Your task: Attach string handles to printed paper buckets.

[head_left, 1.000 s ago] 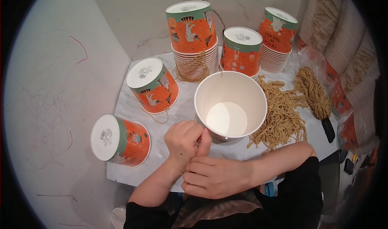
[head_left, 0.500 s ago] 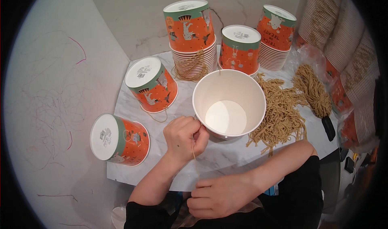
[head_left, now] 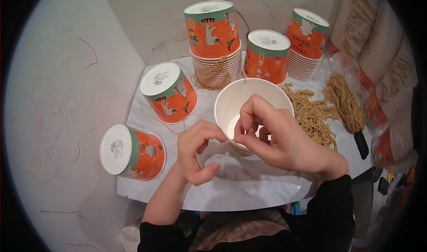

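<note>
A white-lined paper bucket (head_left: 224,102) stands mouth up in front of me, partly hidden behind my hands. My right hand (head_left: 282,138) reaches across its rim, thumb and finger pinched on a thin tan cord (head_left: 227,142) at the bucket's near side. My left hand (head_left: 195,152) is beside it, the index fingertip touching the cord and the thumb spread away from the fingers. Whether the cord passes through the bucket's wall is hidden by my fingers.
Upside-down orange-and-green buckets stand around: one at left (head_left: 133,152), one behind it (head_left: 169,92), a tall stack (head_left: 211,34) with cord draped on it, others at back right. Loose tan cords (head_left: 311,118) and a bundle (head_left: 344,103) lie right, near bagged bucket stacks (head_left: 373,38).
My right hand has risen from near my lap to the bucket's near rim and now pinches the cord. My left hand has loosened from a closed grip, its thumb moving away.
</note>
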The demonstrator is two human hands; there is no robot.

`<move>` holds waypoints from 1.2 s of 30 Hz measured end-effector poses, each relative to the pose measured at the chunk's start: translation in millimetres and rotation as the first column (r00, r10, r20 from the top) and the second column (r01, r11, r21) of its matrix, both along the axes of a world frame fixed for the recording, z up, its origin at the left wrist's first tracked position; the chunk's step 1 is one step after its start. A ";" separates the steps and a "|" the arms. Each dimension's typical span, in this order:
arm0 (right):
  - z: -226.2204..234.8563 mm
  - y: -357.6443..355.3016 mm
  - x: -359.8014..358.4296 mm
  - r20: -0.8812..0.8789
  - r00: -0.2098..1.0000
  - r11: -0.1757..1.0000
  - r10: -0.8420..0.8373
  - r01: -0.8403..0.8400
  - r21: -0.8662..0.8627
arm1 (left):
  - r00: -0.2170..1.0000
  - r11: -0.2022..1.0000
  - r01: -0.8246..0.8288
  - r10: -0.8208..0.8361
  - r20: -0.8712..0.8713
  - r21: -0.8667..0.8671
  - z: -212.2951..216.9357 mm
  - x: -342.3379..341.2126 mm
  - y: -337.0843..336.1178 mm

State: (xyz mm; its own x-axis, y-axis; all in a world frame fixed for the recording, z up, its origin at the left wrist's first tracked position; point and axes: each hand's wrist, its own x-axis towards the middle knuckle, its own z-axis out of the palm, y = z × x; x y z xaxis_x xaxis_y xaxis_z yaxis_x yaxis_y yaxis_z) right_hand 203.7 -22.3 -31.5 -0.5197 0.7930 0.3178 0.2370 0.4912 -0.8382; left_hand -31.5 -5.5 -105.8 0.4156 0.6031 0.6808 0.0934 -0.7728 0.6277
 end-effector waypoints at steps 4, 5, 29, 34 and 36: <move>7.1 -3.2 1.2 0.033 0.999 1.000 -0.004 0.004 0.001 | 0.992 0.997 -0.066 0.060 0.114 0.045 -12.7 3.7 -1.8; 9.4 -4.0 1.3 0.051 0.999 1.000 -0.003 0.003 0.000 | 0.992 0.997 -0.065 0.060 0.113 0.044 -12.7 4.3 -2.2; -27.8 -58.4 -12.9 0.265 0.964 0.671 -0.016 -0.186 0.718 | 1.000 0.990 -0.010 0.010 0.001 0.140 5.9 15.5 -2.0; -35.1 -68.2 -6.7 0.312 0.883 0.758 0.351 -0.464 0.459 | 0.849 0.984 0.063 0.036 -0.527 0.168 45.1 54.8 -1.7; -29.6 -64.6 -4.9 0.336 0.871 0.772 0.359 -0.479 0.417 | 0.786 0.986 0.091 0.015 -0.618 0.140 48.0 59.3 1.7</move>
